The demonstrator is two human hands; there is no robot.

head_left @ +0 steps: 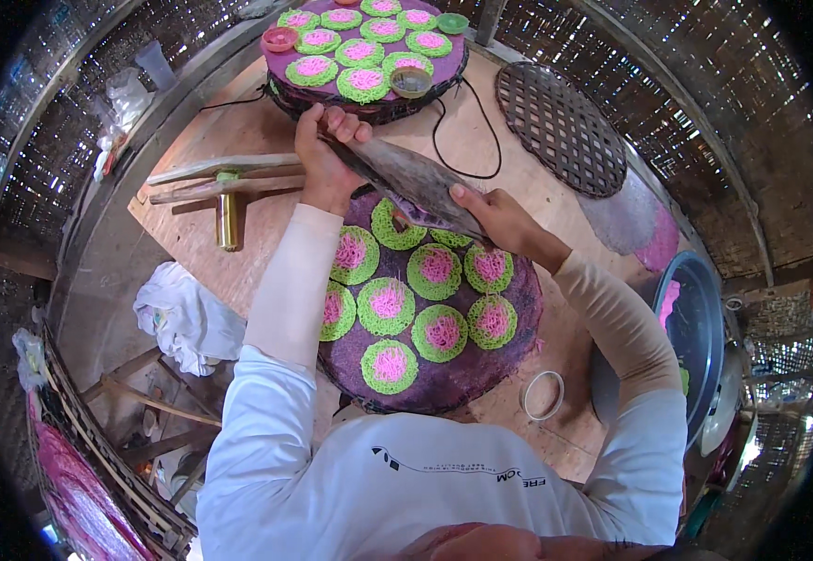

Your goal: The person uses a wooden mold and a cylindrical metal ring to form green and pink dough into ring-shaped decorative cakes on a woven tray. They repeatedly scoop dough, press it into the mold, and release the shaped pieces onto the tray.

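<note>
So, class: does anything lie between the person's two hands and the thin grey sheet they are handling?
Nothing visible does. The left hand grips the thin grey sheet directly at its far end, and the right hand holds its near end. The sheet hangs just above the purple tray of green and pink discs.

Pretty tight around the near tray [481,369]: it's packed with green-and-pink discs [387,304], so no bare spot to set a hand down. Both hands, left [325,154] and right [505,220], hold a long grey blade [411,178] across its far edge, blocking the way to the far tray [369,105], also full. Open board shows left of the arms, apart from the wooden sticks [224,178] and brass tube [229,221]. On the right, the black cable [467,140], woven mat [561,126], blue basin [696,337] and ring [543,395] crowd things.
</note>
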